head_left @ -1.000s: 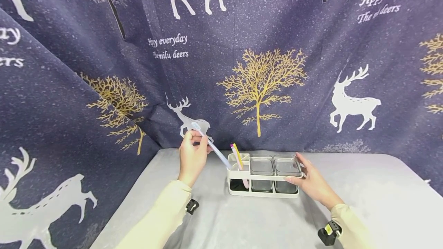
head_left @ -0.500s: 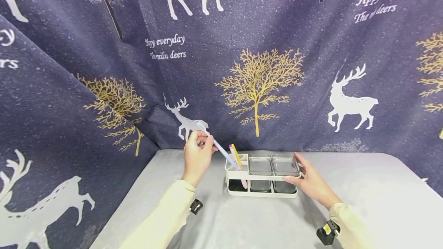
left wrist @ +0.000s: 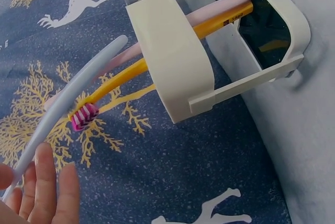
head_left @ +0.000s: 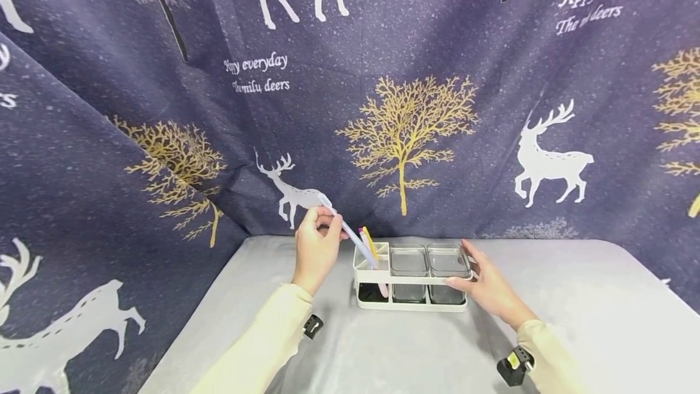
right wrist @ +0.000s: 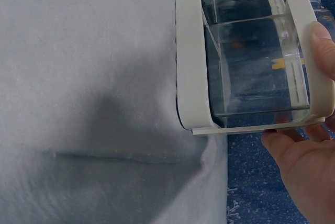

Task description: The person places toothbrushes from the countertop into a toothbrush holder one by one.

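My left hand pinches a light blue toothbrush near its bristle end, head up. The brush slants down to the right, its handle tip over the left compartments of a white two-tier toothbrush holder. A yellow toothbrush with magenta and white bristles and a pink toothbrush stand slanted in that part. My right hand grips the holder's right end, thumb on the front of the upper rim and fingers round the side and back. The back fingers are partly hidden.
Two clear grey cups sit side by side in the holder's upper tier. Grey cloth covers the table, and a dark blue deer-print curtain hangs close behind. Black wrist devices sit on both sleeves.
My left hand has moved right with the blue toothbrush, bringing its handle tip from the holder's left edge to over the left compartments. The right hand keeps its grip; the view shifts slightly.
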A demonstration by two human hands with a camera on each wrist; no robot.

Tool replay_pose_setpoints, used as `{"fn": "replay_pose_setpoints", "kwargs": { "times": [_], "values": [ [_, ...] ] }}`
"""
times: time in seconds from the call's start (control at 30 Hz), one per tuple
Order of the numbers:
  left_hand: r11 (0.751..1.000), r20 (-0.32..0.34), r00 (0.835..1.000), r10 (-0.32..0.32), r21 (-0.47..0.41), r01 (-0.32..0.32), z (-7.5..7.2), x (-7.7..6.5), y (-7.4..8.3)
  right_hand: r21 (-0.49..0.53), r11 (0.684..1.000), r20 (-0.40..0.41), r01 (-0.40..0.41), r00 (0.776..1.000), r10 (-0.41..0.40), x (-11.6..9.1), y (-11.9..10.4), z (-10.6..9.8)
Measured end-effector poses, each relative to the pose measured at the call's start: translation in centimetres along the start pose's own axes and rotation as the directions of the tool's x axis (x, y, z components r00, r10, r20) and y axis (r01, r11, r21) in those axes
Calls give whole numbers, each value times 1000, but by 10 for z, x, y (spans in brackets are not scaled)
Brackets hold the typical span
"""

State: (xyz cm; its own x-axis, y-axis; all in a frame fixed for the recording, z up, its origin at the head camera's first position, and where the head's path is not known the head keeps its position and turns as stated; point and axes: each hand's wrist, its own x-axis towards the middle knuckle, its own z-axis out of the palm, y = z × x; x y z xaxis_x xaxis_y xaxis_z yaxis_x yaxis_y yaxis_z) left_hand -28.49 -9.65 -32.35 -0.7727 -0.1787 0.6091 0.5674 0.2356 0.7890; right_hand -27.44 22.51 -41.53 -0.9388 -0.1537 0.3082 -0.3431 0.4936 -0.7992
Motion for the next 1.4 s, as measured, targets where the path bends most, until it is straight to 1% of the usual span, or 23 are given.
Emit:
{"fn": "replay_pose_setpoints", "kwargs": {
  "times": [0.23, 0.47, 0.67, 0.9, 1.2, 1.4],
  "values": [
    [998, 8, 1000, 12, 68, -13, 3, -1, -4, -12, 1000, -12, 11, 1000, -11, 0, 0, 0],
    [999, 22, 1000, 20, 50, -21, 6, -5, -6, -4, 1000, -10, -9, 1000, 9, -3, 0, 0],
    [996, 38, 999, 28, 81, -31, 9, -5, -7, 3, 1000, -2, -14, 1000, 14, -3, 1, -1],
    [996, 50, 998, 41, 79, -45, 10, -5, -9, 0, 1000, -4, -20, 1000, 20, -3, 0, -1],
    [994, 80, 996, 29, 100, -37, 15, -7, -15, 15, 999, 4, -36, 999, 36, -2, 0, 0],
    [992, 94, 995, 46, 116, -57, 19, -9, -17, 6, 1000, -8, -16, 1000, 16, -1, 1, 0]
  ]
}}
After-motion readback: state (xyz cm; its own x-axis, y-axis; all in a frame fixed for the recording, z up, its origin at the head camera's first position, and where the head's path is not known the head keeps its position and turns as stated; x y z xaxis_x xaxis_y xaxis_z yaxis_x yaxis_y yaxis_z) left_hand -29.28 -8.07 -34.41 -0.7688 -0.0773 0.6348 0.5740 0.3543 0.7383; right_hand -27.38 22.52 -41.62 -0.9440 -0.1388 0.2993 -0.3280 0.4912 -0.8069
